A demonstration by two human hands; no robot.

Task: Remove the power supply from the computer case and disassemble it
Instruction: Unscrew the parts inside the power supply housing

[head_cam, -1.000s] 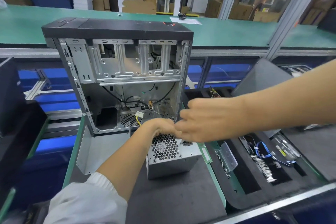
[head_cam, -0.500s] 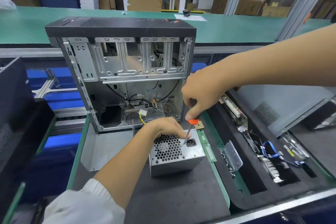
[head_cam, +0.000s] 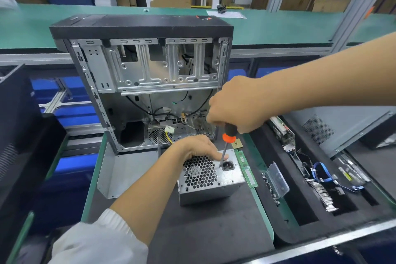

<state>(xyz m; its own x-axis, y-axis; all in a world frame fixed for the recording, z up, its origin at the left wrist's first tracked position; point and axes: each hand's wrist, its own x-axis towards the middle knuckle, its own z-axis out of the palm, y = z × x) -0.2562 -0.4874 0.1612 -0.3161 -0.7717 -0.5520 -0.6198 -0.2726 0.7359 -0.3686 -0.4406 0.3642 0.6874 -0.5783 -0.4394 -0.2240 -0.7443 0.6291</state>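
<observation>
Now the right hand (head_cam: 237,109) is wrapped around the black-and-orange screwdriver (head_cam: 227,137), whose tip has come down from above the unit to the top face of the power supply (head_cam: 211,178), just left of its socket; a second ago that hand reached across with no tool showing. The left hand (head_cam: 200,147) stays curled over the far edge of the unit, steadying it. The power supply sits on the dark mat, near side of the open computer case (head_cam: 145,66) and already out of it, so removal looks done and unscrewing the housing appears to be starting.

To the right, a foam tray (head_cam: 285,227) holds parts in its slots: a clear plastic lid (head_cam: 277,179) beside small screws, circuit boards and a blue cable (head_cam: 323,172).
</observation>
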